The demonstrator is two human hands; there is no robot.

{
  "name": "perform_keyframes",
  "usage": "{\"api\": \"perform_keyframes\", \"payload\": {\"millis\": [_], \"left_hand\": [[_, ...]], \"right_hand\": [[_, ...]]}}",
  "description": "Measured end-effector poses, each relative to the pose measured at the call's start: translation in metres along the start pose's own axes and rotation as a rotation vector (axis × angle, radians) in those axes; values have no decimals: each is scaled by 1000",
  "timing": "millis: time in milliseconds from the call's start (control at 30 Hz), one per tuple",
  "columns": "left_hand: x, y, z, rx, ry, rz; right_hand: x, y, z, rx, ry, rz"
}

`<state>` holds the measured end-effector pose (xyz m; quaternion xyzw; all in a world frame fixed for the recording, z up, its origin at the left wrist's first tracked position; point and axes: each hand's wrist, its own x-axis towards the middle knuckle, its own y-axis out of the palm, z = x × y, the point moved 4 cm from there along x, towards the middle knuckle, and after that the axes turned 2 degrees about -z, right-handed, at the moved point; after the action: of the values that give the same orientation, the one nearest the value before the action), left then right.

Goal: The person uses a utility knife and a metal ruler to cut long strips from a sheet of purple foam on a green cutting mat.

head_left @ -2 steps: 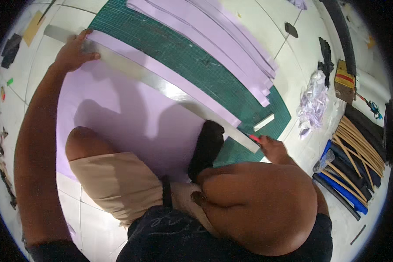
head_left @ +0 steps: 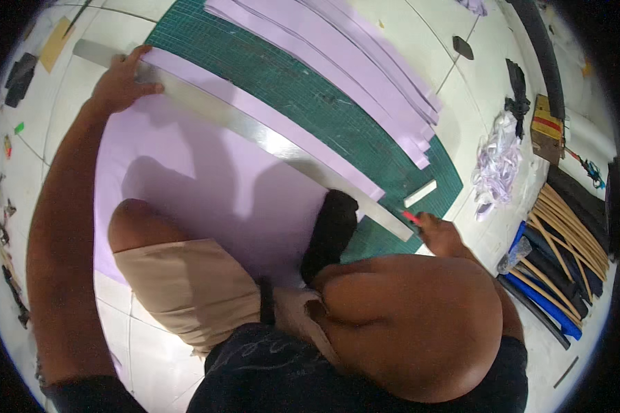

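A long metal ruler [head_left: 248, 128] lies slantwise across a lilac sheet of material [head_left: 179, 148]. My left hand [head_left: 122, 84] presses on the ruler near its far left end, thumb apart from the fingers. Beyond the ruler's edge runs a narrow lilac strip [head_left: 282, 118]. My right hand [head_left: 439, 234] is closed round a utility knife [head_left: 411, 218] with a red handle, just past the ruler's near right end. The knife points toward the strip's end; its blade is hard to make out. My black-socked foot [head_left: 329, 227] rests on the sheet against the ruler.
Under the work lies a green cutting mat [head_left: 282, 79], with several cut lilac strips [head_left: 337, 69] at its far side and a small white bar [head_left: 420, 193] near its right corner. Rightward are fabric scraps [head_left: 497, 162], a box [head_left: 548, 131], and wooden sticks [head_left: 568, 227] on rolls.
My right hand and the knife have shifted slightly right, away from the strip's end. The whole view has drifted a little; my left hand keeps its place on the ruler.
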<state>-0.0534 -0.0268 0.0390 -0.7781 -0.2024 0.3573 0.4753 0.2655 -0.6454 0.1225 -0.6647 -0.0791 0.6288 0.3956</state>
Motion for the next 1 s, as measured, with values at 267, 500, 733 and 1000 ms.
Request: {"api": "perform_keyframes", "payload": {"millis": [267, 500, 733, 1000], "left_hand": [[-10, -11, -21, 119, -208, -16], [-17, -17, -18, 82, -249, -14], [-16, -16, -18, 100, -220, -58], [-16, -16, -16, 85, -168, -52]], "right_hand": [[145, -119, 166, 279, -100, -211], [269, -210, 349, 356, -362, -321], [313, -209, 385, 373, -409, -448], [309, -223, 387, 316, -362, -403]]}}
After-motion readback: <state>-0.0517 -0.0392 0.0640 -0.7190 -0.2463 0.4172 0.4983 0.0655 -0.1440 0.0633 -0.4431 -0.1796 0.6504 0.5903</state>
